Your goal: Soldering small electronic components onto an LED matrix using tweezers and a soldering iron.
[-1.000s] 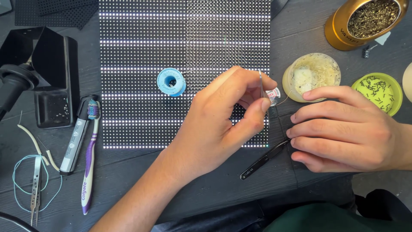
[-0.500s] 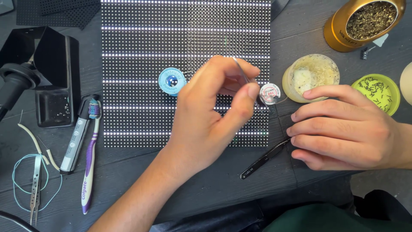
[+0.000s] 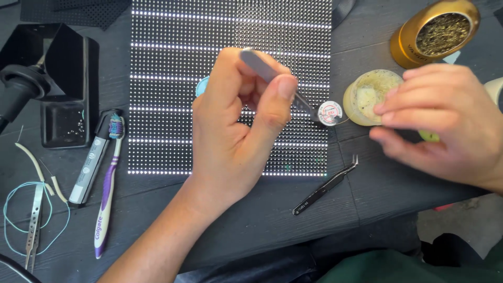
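Left hand (image 3: 236, 131): fingers pinch tweezers (image 3: 293, 94) gripping a small spool (image 3: 330, 112).
Right hand (image 3: 440, 120): blurred, apparently empty, fingers loosely curled.
Risk: spool may slip onto the panel (image 3: 157, 78).

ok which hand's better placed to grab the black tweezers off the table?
Right hand, probably: it looks empty and hovers near the black tweezers. Left hand pinches silver tweezers holding a small spool.
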